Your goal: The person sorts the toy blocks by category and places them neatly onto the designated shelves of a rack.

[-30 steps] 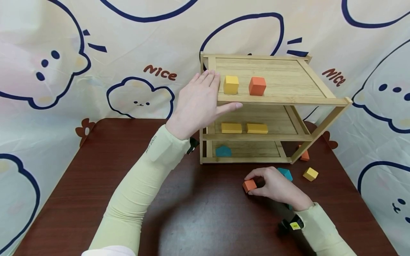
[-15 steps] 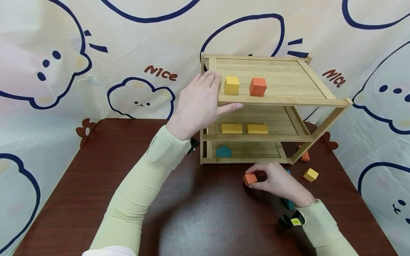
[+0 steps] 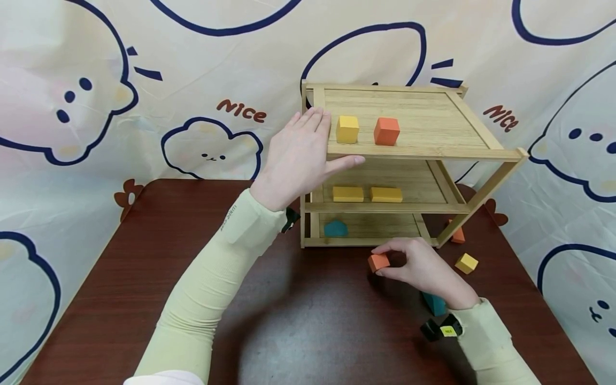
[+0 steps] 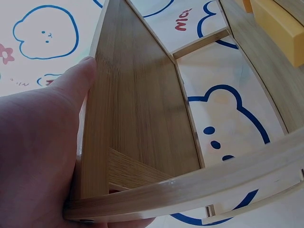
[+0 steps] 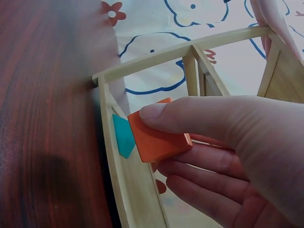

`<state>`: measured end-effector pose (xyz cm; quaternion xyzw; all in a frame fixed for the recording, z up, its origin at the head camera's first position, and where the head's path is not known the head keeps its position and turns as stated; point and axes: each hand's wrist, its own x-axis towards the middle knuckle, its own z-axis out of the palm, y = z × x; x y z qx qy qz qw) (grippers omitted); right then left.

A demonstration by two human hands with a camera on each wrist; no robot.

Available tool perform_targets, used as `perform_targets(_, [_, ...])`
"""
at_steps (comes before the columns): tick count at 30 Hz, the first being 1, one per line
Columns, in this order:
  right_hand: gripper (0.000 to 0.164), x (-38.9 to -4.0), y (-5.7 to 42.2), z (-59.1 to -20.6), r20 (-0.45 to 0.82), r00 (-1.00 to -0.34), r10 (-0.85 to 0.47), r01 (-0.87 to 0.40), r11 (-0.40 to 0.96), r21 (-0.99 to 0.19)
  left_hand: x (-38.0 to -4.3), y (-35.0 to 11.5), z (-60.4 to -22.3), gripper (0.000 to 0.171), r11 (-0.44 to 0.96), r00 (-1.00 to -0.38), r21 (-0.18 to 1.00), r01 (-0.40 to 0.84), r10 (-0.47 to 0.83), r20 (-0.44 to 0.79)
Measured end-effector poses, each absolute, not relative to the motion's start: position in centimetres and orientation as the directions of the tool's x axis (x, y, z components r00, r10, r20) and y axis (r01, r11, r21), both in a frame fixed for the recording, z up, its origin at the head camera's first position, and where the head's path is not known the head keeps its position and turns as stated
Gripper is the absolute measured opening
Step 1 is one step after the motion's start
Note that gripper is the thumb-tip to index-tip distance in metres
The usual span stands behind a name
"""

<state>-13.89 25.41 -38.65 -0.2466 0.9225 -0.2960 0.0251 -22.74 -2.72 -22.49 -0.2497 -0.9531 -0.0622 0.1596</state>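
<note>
My right hand [image 3: 417, 267] pinches an orange block [image 3: 378, 262] between thumb and fingers, in front of the shelf's bottom tier. In the right wrist view the thumb lies across the block's face. My left hand [image 3: 295, 155] rests on the left front corner of the wooden shelf [image 3: 414, 153], fingers straight and thumb stretched along the front edge. Beside its fingers, a yellow cube [image 3: 347, 129] and an orange cube [image 3: 387, 131] stand on the top tier. Two yellow blocks [image 3: 348, 194] lie on the middle tier. The bottom tier holds a teal block [image 5: 123, 135].
On the dark table [image 3: 144, 267], a yellow cube [image 3: 467, 263] and an orange block [image 3: 457, 233] lie by the shelf's right side. Another teal block [image 3: 434, 303] is partly hidden under my right wrist. A patterned cloth [image 3: 202, 69] hangs behind.
My right hand, holding the orange block, has moved up in view towards the shelf and slightly right. My left hand has stayed on the shelf corner.
</note>
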Motion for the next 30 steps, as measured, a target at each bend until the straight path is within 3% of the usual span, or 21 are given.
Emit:
perform_targets(19, [0.034,-14.6,25.7,-37.5,0.295,-0.825,-0.482,-0.561,0.642,-0.523,-22.7,-2.6,-22.6,0.108,0.874,-0.829,0.046,0.483,0.44,0.346])
perform_targets(30, [0.037,-14.8,25.9,-37.1,0.346,-0.829,-0.439,-0.556,0.586,-0.589,-22.7,-2.6,-22.6,0.109,0.876,-0.837,0.047,0.48,0.44,0.326])
